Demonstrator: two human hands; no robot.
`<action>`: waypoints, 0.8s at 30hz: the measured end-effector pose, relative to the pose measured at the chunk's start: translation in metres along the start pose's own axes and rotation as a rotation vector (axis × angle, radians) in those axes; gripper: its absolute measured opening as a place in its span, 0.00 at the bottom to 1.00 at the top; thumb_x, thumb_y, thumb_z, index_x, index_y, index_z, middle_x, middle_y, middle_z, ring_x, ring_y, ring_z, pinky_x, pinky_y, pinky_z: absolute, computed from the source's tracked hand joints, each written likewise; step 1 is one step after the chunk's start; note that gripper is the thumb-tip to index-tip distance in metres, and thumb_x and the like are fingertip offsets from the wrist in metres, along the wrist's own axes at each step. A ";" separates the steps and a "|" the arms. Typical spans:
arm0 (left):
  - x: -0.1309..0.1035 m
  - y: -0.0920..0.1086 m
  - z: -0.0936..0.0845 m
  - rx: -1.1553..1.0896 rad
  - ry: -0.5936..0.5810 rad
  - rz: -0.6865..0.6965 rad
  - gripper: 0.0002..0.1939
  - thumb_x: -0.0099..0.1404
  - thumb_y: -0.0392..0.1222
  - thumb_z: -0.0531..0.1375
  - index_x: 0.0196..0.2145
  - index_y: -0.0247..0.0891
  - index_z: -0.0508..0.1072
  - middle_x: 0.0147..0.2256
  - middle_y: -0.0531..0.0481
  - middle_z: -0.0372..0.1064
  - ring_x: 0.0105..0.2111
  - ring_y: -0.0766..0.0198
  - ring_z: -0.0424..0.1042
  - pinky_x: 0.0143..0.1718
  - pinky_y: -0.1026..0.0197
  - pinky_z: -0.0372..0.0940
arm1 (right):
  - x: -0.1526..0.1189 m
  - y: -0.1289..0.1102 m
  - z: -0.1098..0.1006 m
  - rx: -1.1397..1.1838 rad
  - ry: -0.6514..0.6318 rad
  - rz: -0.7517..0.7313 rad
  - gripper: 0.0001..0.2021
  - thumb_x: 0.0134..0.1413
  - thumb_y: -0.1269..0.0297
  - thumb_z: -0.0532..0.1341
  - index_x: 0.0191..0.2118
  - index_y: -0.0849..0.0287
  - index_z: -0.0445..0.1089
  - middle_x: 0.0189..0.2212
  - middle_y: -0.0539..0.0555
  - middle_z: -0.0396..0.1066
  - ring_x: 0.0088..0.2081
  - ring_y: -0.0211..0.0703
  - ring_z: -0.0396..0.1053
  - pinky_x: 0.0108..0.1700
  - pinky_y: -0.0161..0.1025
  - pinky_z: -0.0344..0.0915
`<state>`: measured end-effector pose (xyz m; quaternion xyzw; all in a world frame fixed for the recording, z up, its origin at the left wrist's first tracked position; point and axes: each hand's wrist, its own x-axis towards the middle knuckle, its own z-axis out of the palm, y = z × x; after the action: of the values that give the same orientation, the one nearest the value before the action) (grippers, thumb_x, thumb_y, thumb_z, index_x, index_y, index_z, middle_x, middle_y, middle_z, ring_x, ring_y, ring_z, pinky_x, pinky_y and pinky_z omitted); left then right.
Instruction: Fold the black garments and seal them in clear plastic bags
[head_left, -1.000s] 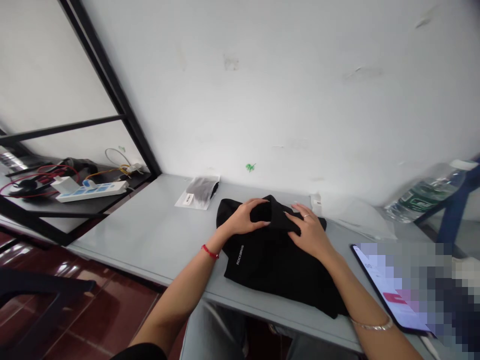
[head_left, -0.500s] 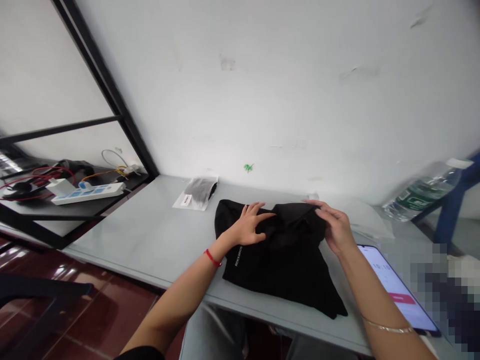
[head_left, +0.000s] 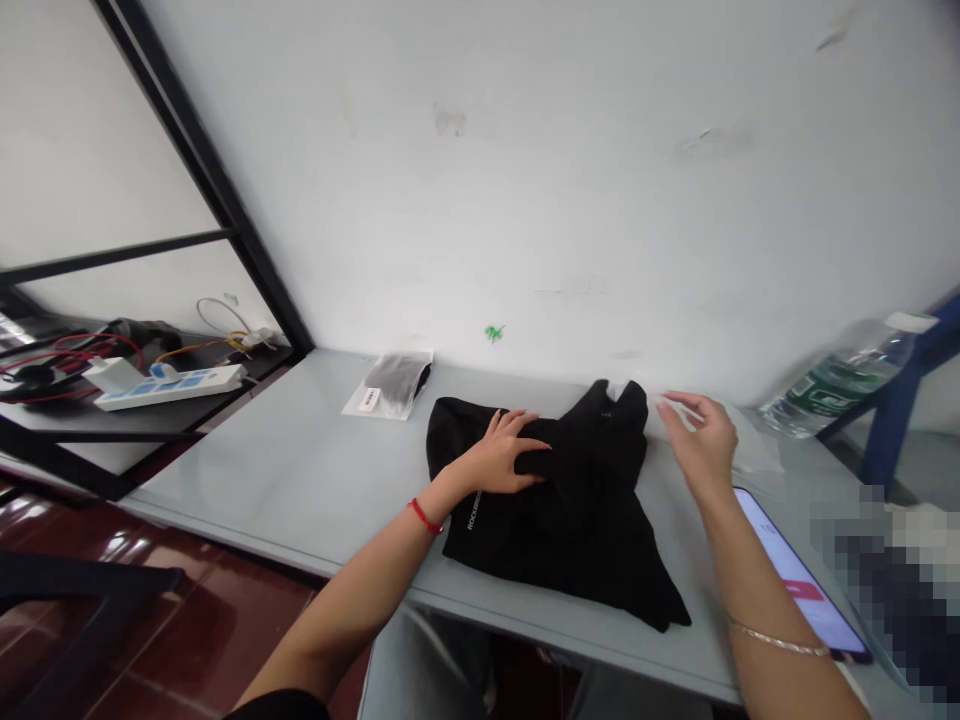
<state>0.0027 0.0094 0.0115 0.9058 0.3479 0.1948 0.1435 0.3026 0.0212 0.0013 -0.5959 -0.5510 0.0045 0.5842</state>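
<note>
This looks like a plain workroom or office: a scuffed white wall (head_left: 525,200) stands behind the grey table (head_left: 300,480), a metal-framed shelf (head_left: 177,420) bearing a power strip (head_left: 176,388) and cables (head_left: 90,337) is to the table's left, and glossy red floor tiles (head_left: 202,630) lie below it.

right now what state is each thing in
White-lettered black fabric garment: rumpled
Left hand: spread on the garment
Right hand: curled, off the garment, grip unclear
Clear green-labelled plastic bottle: capped, tilted
Flat black smartphone: screen lit
Translucent plastic pouch: lying flat, something dark inside
White power strip: power unclear
</note>
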 end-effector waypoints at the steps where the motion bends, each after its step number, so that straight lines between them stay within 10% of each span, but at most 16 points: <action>1: 0.000 -0.001 0.000 0.003 0.020 -0.004 0.21 0.57 0.41 0.66 0.50 0.46 0.76 0.63 0.41 0.55 0.64 0.42 0.52 0.63 0.34 0.43 | -0.001 -0.003 0.001 -0.035 -0.016 -0.067 0.18 0.53 0.49 0.61 0.43 0.56 0.73 0.44 0.58 0.71 0.50 0.53 0.68 0.52 0.53 0.66; 10: 0.005 -0.028 -0.016 0.001 0.515 -0.258 0.09 0.68 0.40 0.57 0.38 0.40 0.78 0.50 0.45 0.72 0.51 0.54 0.69 0.58 0.45 0.58 | -0.016 0.004 0.011 -0.298 -0.566 -0.330 0.20 0.50 0.45 0.62 0.43 0.52 0.74 0.58 0.63 0.57 0.65 0.68 0.45 0.59 0.65 0.56; 17: -0.004 -0.059 -0.027 0.179 0.692 -0.626 0.13 0.61 0.38 0.64 0.44 0.38 0.76 0.53 0.37 0.67 0.55 0.43 0.64 0.56 0.37 0.57 | -0.022 -0.003 0.014 -0.233 -0.702 -0.389 0.16 0.48 0.48 0.65 0.29 0.54 0.65 0.56 0.61 0.61 0.65 0.65 0.48 0.59 0.64 0.57; 20: -0.005 -0.049 -0.029 0.113 0.646 -0.475 0.18 0.58 0.43 0.67 0.47 0.39 0.75 0.55 0.37 0.63 0.58 0.44 0.61 0.59 0.41 0.56 | -0.020 -0.011 0.012 -0.189 -0.751 -0.433 0.15 0.47 0.52 0.66 0.25 0.54 0.61 0.54 0.59 0.63 0.63 0.62 0.53 0.58 0.60 0.59; 24: -0.005 -0.022 -0.025 -0.081 0.257 -0.114 0.28 0.51 0.58 0.70 0.47 0.44 0.77 0.61 0.41 0.59 0.63 0.44 0.55 0.63 0.43 0.51 | -0.018 -0.007 0.007 -0.238 -0.759 -0.441 0.15 0.46 0.57 0.65 0.41 0.53 0.68 0.59 0.60 0.58 0.64 0.62 0.51 0.60 0.59 0.58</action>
<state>-0.0243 0.0245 0.0238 0.8457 0.4059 0.3146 0.1452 0.2859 0.0120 -0.0075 -0.4834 -0.8366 0.0346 0.2552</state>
